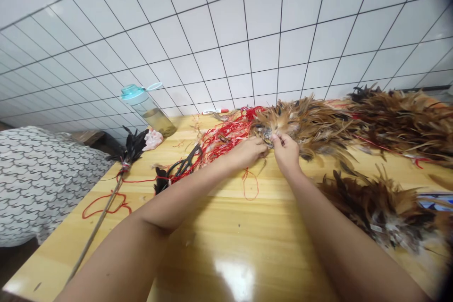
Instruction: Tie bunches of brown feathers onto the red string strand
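Matt brown feathers (307, 122), glossy wooden table (219, 222)

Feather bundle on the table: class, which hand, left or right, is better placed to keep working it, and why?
Probably the right hand: it pinches directly at the edge of the brown feather bundle, which lies on its side, while the left hand sits closer to the tangled red string.

A fluffy bunch of brown and black rooster feathers (304, 125) lies near the far edge of the table (226, 231), its pale quill end snarled in loose red string (226, 134).
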The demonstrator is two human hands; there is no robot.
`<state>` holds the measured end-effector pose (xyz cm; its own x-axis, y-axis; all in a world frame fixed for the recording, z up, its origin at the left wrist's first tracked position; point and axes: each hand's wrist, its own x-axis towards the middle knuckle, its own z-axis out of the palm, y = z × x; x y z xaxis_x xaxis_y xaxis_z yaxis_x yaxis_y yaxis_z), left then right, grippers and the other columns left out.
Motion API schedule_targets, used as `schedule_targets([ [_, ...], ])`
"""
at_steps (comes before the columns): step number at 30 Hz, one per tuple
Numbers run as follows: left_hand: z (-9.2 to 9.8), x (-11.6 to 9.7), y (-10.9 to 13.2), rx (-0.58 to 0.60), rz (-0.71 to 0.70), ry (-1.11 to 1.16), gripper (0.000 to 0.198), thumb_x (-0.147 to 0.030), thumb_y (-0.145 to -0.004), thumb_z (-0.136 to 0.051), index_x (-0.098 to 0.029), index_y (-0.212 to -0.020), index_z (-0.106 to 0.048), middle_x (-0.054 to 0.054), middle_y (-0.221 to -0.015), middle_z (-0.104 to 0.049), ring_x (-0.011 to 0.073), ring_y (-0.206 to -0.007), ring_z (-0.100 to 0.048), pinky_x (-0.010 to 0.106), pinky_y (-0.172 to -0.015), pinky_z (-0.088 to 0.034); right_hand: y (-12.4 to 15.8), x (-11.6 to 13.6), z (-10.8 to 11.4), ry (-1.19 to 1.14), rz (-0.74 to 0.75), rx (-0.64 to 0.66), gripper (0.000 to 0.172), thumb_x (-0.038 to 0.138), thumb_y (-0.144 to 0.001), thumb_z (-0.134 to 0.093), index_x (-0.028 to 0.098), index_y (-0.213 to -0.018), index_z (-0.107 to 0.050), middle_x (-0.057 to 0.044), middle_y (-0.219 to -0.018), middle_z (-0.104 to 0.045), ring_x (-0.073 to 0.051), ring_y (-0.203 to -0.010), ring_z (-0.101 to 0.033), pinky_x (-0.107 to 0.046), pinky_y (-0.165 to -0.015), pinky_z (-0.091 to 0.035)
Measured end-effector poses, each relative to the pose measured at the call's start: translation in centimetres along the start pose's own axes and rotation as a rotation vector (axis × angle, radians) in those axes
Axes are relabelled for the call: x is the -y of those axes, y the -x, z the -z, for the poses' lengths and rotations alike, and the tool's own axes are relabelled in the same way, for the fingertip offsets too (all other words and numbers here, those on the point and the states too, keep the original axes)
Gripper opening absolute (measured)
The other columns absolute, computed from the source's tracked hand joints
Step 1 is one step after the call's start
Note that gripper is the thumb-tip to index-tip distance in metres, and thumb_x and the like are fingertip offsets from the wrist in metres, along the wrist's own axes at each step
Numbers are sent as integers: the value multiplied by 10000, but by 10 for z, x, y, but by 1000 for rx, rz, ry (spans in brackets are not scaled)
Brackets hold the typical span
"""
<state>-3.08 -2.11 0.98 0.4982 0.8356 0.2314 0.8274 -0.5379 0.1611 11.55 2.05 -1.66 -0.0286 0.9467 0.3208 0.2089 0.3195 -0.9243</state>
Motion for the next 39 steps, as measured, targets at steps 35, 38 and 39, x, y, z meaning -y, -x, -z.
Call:
schedule_targets([
  [35, 8, -16, 25, -451, 621, 1183, 101, -190, -692, -639, -136, -774, -661, 13, -734, -641, 90, -656, -550, 214, -645, -424, 23, 13, -8, -81, -98, 279, 293, 440, -696, -612, 150, -668, -645, 3, -592, -574, -120, -569, -461, -256, -584, -370],
  [38, 13, -14, 25, -426, 559, 1012, 125, -173, -720, -606, -147, -801, -698, 39, -831, -679, 116, -757, -591, 232, -724, -447, 22, 12, -8, -63, -108, 276, 309, 455, -708, -599, 152, -656, -627, 15, -559, -526, -109, -542, -419, -247, -553, -348],
  [39, 15, -13, 26, -413, 543, 957, 137, -164, -728, -593, -148, -810, -702, 43, -852, -682, 121, -781, -596, 234, -741, -450, 22, 13, -7, -49, -103, 281, 311, 457, -715, -593, 154, -654, -621, 18, -554, -512, -107, -538, -409, -246, -547, -341],
])
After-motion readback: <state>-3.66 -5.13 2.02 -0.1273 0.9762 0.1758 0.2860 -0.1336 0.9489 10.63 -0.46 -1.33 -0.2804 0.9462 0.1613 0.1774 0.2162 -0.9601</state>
